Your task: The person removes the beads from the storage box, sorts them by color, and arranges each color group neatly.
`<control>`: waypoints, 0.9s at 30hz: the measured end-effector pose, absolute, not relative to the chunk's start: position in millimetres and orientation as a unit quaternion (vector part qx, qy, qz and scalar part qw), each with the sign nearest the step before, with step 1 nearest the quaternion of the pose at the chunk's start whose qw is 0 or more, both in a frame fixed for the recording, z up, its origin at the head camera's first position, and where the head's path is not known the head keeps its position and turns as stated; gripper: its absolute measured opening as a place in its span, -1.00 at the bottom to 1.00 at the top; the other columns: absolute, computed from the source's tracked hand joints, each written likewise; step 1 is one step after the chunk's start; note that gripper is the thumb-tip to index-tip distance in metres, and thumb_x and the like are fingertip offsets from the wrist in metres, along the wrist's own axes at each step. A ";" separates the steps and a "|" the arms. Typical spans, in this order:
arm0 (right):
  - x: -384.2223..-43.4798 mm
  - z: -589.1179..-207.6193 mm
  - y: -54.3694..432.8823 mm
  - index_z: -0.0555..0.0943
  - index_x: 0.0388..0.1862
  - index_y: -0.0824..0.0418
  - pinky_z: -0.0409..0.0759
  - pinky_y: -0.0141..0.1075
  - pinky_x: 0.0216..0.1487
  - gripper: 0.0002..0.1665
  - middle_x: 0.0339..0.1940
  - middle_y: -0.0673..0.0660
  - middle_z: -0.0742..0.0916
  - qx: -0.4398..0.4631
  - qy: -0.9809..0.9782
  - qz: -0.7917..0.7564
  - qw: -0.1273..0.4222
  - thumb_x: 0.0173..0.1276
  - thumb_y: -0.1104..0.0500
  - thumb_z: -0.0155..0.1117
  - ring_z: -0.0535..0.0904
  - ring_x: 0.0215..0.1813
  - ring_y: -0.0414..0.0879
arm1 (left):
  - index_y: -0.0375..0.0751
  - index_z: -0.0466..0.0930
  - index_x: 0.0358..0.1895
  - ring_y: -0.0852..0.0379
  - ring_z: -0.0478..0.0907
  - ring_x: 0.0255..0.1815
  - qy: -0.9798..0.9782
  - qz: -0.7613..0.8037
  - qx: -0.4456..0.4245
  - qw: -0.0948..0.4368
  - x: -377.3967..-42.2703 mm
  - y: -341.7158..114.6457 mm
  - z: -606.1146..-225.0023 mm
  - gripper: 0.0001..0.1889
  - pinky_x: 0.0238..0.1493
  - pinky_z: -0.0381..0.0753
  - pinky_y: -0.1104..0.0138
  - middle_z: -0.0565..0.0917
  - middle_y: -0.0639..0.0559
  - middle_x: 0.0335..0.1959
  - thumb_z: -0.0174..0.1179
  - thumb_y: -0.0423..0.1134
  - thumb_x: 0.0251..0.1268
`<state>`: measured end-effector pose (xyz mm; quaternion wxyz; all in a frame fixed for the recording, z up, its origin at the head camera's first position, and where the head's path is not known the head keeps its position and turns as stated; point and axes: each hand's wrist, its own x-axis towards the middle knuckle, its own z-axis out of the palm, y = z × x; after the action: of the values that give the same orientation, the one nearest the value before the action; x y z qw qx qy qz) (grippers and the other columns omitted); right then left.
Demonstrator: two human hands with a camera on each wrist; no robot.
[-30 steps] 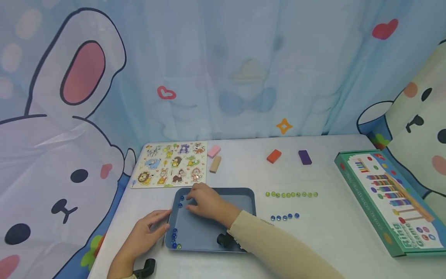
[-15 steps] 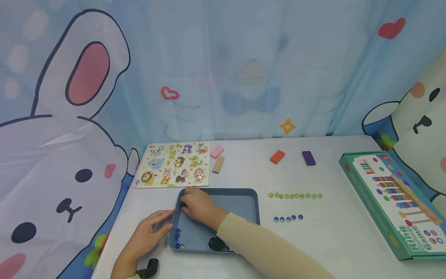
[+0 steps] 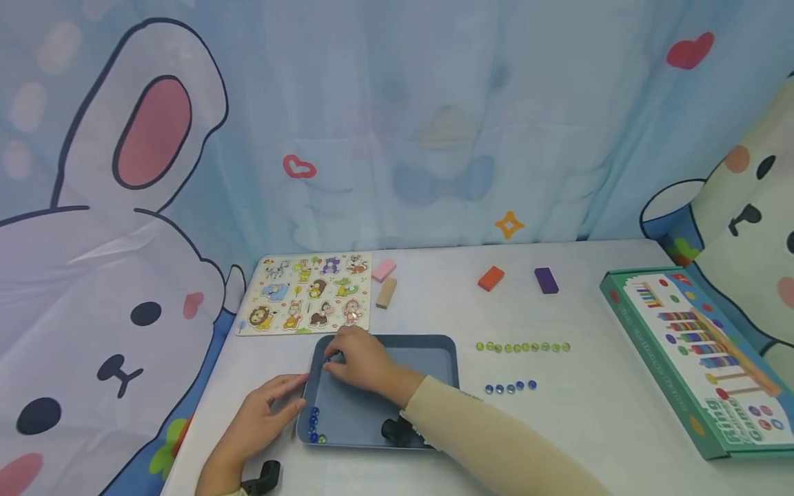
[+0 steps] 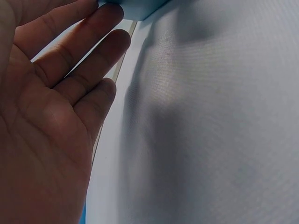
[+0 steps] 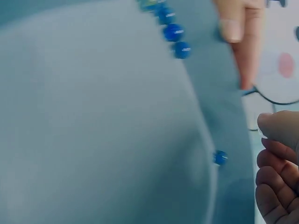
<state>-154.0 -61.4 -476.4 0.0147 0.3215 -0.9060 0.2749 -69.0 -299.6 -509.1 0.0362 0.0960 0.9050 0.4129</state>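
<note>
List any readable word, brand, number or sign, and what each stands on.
Nothing reads clearly.
Rectangular green cardboard box, long side: pale lettering, too small and blurred.
Same box, printed top: block lettering, too blurred; red corner mark, too small.
Beige fabric sleeve: dark print, too small.

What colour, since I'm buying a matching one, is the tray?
Muted greyish blue; the tray shows best in the head view.

Free tray floor (image 3: 351,417), marbles (image 3: 313,419) leftward
</note>
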 end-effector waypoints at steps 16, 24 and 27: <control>-150.2 -442.0 33.0 0.82 -0.15 0.04 0.72 -0.27 -0.05 -0.82 -0.16 0.02 0.76 0.256 -0.898 0.352 0.065 0.31 0.05 0.58 0.65 -0.05 -0.08 | 0.01 0.62 0.38 -0.11 0.55 0.44 0.907 0.410 0.086 0.049 -66.9 -298.6 -505.3 -0.50 0.48 0.49 -0.16 0.69 0.11 0.30 0.37 -0.06 0.42; -140.5 -437.3 97.1 0.82 -0.17 0.02 0.79 -0.23 -0.07 -0.81 -0.21 -0.08 0.73 0.197 -0.916 0.327 0.123 0.25 0.10 0.63 0.64 -0.11 -0.14 | 0.00 0.63 0.37 -0.08 0.57 0.41 0.910 0.401 0.103 0.032 -67.2 -298.8 -506.1 -0.52 0.44 0.56 -0.12 0.70 0.12 0.28 0.37 -0.08 0.42; -136.8 -442.3 124.4 0.82 -0.19 0.03 0.80 -0.20 -0.09 -0.80 -0.23 -0.08 0.74 0.186 -0.916 0.322 0.152 0.22 0.12 0.64 0.66 -0.13 -0.14 | 0.01 0.63 0.37 -0.10 0.57 0.41 0.910 0.399 0.105 0.029 -66.9 -298.8 -506.6 -0.52 0.43 0.56 -0.14 0.70 0.12 0.28 0.37 -0.07 0.43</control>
<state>-136.8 124.4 -442.3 0.1519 0.1859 -0.9157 0.3222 -66.9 -298.8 -506.6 0.0291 0.1049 0.9103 0.3995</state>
